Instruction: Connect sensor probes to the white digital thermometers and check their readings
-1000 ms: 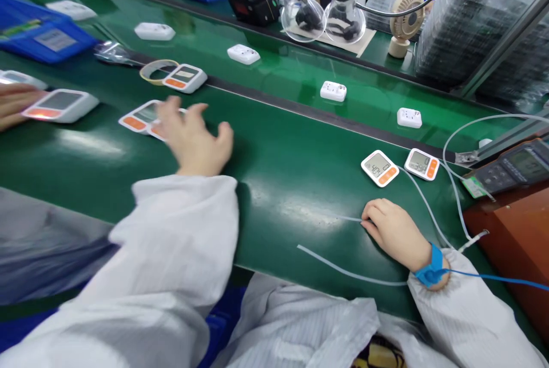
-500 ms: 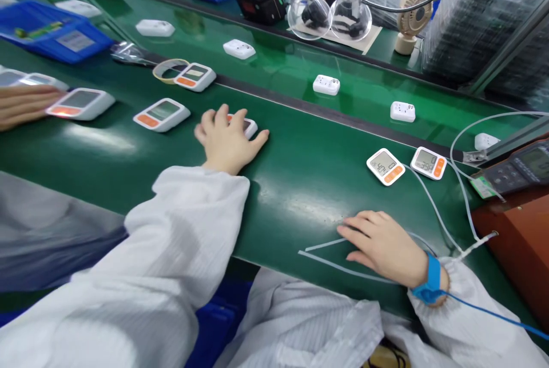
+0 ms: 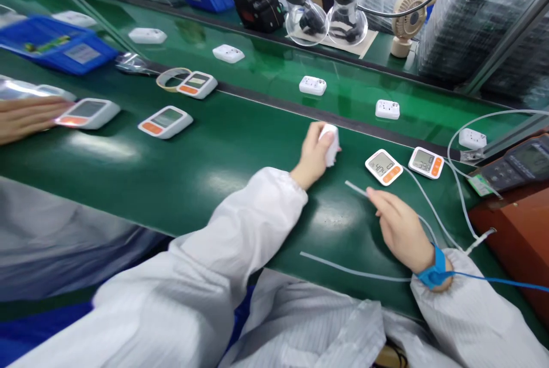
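Note:
My left hand (image 3: 315,153) grips a white monitor unit (image 3: 331,143), tipped up on its edge on the green belt (image 3: 240,150). My right hand (image 3: 398,226) pinches the end of a thin clear tube (image 3: 355,188) and lifts it toward that unit. Just right of the unit lie two white monitors with orange buttons and lit displays, the nearer one (image 3: 383,166) and the farther one (image 3: 425,162), each with a tube attached. A blue wrist strap (image 3: 433,270) circles my right wrist.
More monitors (image 3: 165,121) (image 3: 197,84) lie left on the belt, beside a tape ring (image 3: 170,78). A co-worker's hand (image 3: 23,117) rests on another monitor (image 3: 88,113). White units (image 3: 312,85) ride the far lane. A meter (image 3: 514,165) sits right; blue bins (image 3: 60,47) and a fan (image 3: 405,22) stand behind.
My left hand took a monitor from the left and carried it right across the belt, tipping it on edge. My right hand picked the tube end off the belt and raised it.

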